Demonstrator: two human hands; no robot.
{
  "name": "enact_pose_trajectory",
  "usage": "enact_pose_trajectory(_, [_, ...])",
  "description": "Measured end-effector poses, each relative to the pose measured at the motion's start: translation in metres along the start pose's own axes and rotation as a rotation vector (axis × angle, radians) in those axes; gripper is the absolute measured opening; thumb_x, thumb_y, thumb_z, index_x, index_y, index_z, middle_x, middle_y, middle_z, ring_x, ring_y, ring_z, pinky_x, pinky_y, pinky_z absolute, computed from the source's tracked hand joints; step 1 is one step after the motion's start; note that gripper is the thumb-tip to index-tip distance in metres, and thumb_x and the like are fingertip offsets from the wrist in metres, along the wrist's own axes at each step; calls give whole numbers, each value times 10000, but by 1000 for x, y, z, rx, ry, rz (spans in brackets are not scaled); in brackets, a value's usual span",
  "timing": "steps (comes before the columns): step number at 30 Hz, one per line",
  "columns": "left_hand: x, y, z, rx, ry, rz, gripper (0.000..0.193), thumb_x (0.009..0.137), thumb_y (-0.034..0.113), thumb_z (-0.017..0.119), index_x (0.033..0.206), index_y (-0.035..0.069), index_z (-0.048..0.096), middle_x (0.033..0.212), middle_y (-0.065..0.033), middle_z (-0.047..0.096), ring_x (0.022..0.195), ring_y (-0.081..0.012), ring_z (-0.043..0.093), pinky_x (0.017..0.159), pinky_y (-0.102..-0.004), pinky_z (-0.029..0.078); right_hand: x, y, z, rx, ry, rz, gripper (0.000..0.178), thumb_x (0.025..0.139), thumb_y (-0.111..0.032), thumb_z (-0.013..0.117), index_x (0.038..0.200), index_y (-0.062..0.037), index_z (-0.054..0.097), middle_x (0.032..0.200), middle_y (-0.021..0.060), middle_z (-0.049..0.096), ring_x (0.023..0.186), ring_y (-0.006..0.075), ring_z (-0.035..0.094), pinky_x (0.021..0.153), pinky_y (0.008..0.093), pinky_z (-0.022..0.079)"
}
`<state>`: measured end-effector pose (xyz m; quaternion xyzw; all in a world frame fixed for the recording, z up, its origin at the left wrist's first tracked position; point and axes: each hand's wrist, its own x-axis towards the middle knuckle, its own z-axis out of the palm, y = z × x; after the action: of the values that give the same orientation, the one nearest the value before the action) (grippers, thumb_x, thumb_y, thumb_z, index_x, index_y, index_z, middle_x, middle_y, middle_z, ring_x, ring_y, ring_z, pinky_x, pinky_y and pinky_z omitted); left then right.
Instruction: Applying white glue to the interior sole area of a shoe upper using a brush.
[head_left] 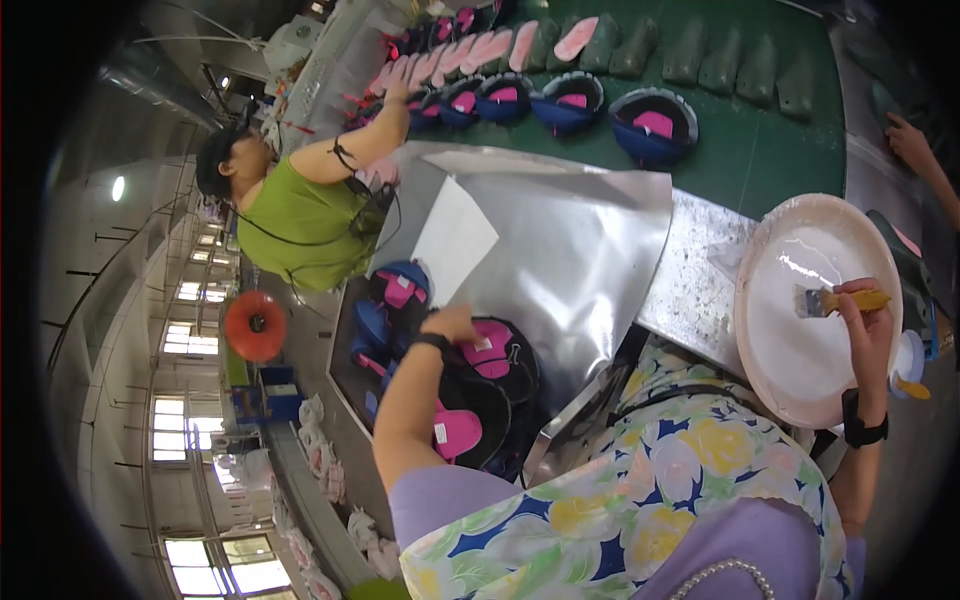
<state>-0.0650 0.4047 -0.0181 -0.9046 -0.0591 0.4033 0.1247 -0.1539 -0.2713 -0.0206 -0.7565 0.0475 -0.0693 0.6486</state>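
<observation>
Yellow-handled brush (826,301) is pinched firmly by the right hand (868,322) over white liquid (800,365) in the round basin (746,310), while the left hand (452,324) is at the pink-lined shoes (490,352), its grip impossible to determine.

The brush handle (862,300) is yellow, the basin (776,390) pale pink, the apron (655,475) floral.

Here I'm counting one held paintbrush (818,302), one basin (746,330), one white sheet (458,240) and two black wristbands (866,422). At least five blue shoe uppers (655,148) are standing in line, at least three pink-lined uppers (492,358) are lying heaped, and at least five dark green shoe lasts (720,65) are sitting uncovered.
</observation>
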Motion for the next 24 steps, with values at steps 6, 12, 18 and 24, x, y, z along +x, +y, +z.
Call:
enact_pose_trajectory(6, [2,2,-14,-187,332,126,296,818,171,629,1042,9,734,1096,-272,690,1052,-419,661,923,-462,528,-24,-16,4,-145,-1,-45,63,915,-60,658,945,-9,635,909,68,664,866,139,637,790,267,491])
enact_pose_trajectory(12, [-34,124,-114,-475,1386,481,494,774,-65,619,1242,-32,462,1139,-240,586,1074,-425,595,955,-406,481,-20,-8,16,-134,76,-116,94,907,-89,677,946,-8,649,878,69,675,830,140,646,747,277,495])
enact_pose_trajectory(18, [-49,216,-42,-111,913,1070,554,757,7,662,1292,49,525,1278,-225,557,1189,-433,521,1073,-504,377,-10,-23,9,-285,28,-110,143,891,-131,701,945,-5,661,789,66,655,693,119,595,646,266,468])
enact_pose_trajectory(24, [-35,216,-17,-564,435,709,335,852,111,684,1173,65,601,1095,-186,646,1057,-374,618,960,-571,421,-5,-16,-15,-398,27,15,163,893,-164,697,909,-6,663,728,47,645,647,108,577,606,278,455])
